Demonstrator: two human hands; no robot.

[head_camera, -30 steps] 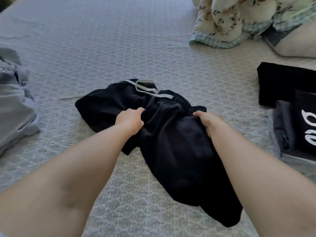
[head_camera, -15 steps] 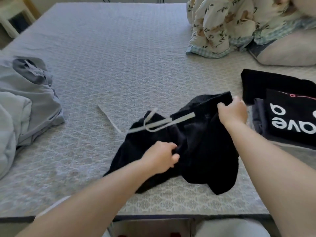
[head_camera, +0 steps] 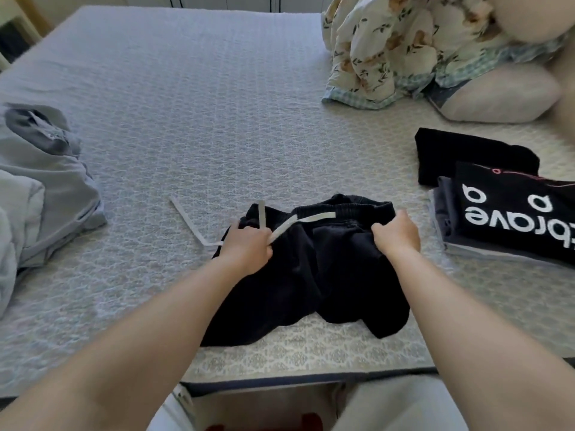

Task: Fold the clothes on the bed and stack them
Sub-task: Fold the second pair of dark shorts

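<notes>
The bed (head_camera: 186, 119) fills the frame, and since half a second ago I have pulled the black shorts (head_camera: 311, 275) closer to its near edge, low centre of the frame. Their waistband now runs left to right across the frame, legs trailing toward me. My left hand (head_camera: 245, 247) has moved up from the middle of the cloth to the waistband's left end, fingers clenched on it beside the white drawstring (head_camera: 193, 222); my right hand (head_camera: 396, 236) grips the right end. The folded stack (head_camera: 497, 213) sits at right.
</notes>
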